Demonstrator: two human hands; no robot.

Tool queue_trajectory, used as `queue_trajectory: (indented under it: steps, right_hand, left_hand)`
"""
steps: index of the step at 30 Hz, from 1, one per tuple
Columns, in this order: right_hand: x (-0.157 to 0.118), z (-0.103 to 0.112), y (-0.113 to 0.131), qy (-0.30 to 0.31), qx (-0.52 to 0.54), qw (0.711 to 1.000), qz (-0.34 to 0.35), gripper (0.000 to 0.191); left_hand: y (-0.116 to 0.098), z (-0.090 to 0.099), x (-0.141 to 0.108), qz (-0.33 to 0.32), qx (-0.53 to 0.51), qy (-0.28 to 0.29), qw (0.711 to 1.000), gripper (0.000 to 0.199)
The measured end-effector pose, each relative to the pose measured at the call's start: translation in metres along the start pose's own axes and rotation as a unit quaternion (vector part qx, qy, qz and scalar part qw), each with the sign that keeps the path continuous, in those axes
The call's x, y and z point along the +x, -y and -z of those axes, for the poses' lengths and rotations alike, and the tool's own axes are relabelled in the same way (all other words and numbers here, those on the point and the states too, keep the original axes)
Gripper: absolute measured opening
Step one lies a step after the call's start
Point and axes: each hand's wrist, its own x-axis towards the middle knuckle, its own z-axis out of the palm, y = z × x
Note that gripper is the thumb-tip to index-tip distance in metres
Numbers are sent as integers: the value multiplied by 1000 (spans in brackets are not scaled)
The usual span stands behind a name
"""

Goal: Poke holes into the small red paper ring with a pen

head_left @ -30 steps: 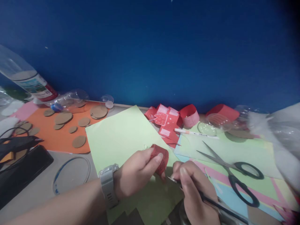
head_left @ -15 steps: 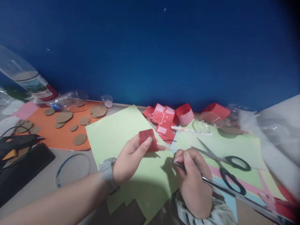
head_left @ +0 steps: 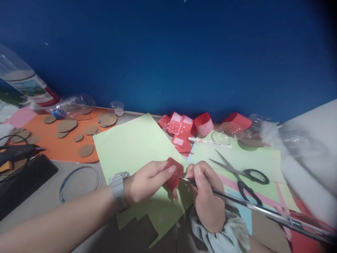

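Note:
Between the thumb and fingers of my left hand (head_left: pixel 147 179) is a small curved red paper piece (head_left: pixel 174 174) covered in dark marks. My right hand (head_left: pixel 209 196) is closed around a dark pen (head_left: pixel 229 197), whose metal tip meets or nearly meets the right edge of the red piece. Under both hands lies a light green paper sheet (head_left: pixel 129 144), its lower edge cut in steps. To the right of my right hand, open scissors (head_left: pixel 240 174) with black handles rest on coloured paper.
At the back are red paper shapes (head_left: pixel 181 130), a white marker (head_left: pixel 207 141) and clear plastic cups (head_left: pixel 229 131). Cardboard discs (head_left: pixel 67 125) lie on orange paper (head_left: pixel 52 140) at left, near a plastic bottle (head_left: pixel 28 82), a glue gun (head_left: pixel 19 151) and a clear ring (head_left: pixel 79 183).
My left hand has lowered and tilted the red piece towards the pen. My right hand has moved left, bringing the pen tip to the piece's edge. The view has shifted slightly.

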Motion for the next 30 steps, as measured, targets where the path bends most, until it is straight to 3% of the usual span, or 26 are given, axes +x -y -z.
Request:
queue_trajectory:
  steps: [4, 10, 15, 20, 23, 26, 30]
  right_hand:
    - [2, 0, 1, -4, -2, 1000, 8, 31]
    - [1, -2, -2, -66, 52, 996, 27, 29]
    - [6, -4, -2, -133, 91, 987, -7, 29]
    - [11, -3, -4, -152, 102, 983, -15, 27]
    - [13, -2, -5, -148, 123, 981, -15, 26]
    - [15, -2, -5, -151, 141, 978, 1, 25]
    - [14, -3, -3, -148, 148, 978, 10, 25]
  left_hand:
    - [-3, -1, 0, -6, -21, -7, 1000, 52]
    - [-2, -3, 2, -48, -59, -105, 992, 34]
    - [-1, -2, 2, -28, -32, 0, 999, 43]
    - [-4, -2, 2, -40, 97, 105, 989, 39]
    - [-4, -2, 3, -51, 96, 108, 988, 38]
    - [-2, 0, 3, -48, 52, 65, 995, 41]
    - [4, 3, 3, -68, -11, 40, 997, 61]
